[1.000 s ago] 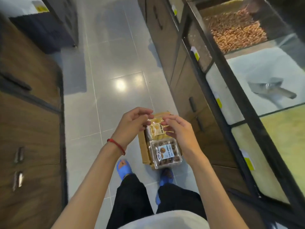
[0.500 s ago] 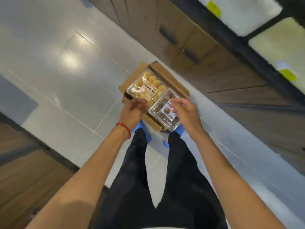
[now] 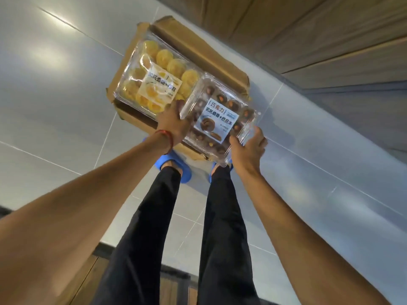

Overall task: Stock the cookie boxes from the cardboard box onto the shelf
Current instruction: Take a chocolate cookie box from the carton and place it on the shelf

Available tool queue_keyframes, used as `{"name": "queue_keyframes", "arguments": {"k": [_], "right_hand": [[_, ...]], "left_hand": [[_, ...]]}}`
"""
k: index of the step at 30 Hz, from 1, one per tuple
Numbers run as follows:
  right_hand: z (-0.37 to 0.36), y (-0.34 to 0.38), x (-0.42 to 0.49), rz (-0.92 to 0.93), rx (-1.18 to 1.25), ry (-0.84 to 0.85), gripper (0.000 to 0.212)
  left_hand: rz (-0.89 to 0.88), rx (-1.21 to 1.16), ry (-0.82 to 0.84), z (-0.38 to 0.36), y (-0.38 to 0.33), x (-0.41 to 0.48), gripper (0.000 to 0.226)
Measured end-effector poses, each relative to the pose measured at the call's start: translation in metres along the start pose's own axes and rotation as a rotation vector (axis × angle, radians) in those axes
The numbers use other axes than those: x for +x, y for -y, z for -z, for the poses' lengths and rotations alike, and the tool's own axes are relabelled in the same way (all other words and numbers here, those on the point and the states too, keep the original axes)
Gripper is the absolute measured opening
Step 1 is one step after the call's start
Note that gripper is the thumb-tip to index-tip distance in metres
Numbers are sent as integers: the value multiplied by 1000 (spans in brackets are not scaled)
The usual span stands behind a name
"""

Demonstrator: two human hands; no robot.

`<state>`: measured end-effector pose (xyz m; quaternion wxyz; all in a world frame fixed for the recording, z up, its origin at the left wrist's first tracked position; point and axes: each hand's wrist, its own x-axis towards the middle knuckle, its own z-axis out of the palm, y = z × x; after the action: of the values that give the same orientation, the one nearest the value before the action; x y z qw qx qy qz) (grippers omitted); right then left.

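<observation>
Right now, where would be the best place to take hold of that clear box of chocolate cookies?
By its left and right rims, one hand from each side, as the left hand and right hand do. The chocolate cookie box is a wide, flat, clear clamshell, label up; its rim probably holds better than the thin lid.

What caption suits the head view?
Left hand and right hand hold a chocolate cookie box above cardboard box containing yellow cookie box.
</observation>
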<state>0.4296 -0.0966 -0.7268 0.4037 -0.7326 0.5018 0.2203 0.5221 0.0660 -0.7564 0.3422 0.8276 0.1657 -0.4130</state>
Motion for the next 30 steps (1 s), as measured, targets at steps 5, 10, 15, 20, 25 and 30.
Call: {"name": "queue_keyframes", "arguments": {"k": [5, 10, 15, 20, 25, 30], "right_hand": [[-29, -30, 37, -72, 80, 12, 80], [-37, -35, 47, -94, 118, 30, 75], [-23, -20, 28, -129, 180, 60, 88], [11, -10, 1, -70, 159, 138, 80], [53, 24, -46, 71, 72, 274, 74], [89, 55, -90, 269, 12, 325, 67]], "left_hand": [[-27, 100, -7, -36, 17, 43, 71], [26, -13, -3, -43, 14, 47, 75], [99, -197, -32, -23, 5, 23, 62], [72, -316, -77, 12, -5, -31, 45], [47, -485, -123, 45, -2, -101, 46], [88, -673, -250, 57, -13, -188, 48]]}}
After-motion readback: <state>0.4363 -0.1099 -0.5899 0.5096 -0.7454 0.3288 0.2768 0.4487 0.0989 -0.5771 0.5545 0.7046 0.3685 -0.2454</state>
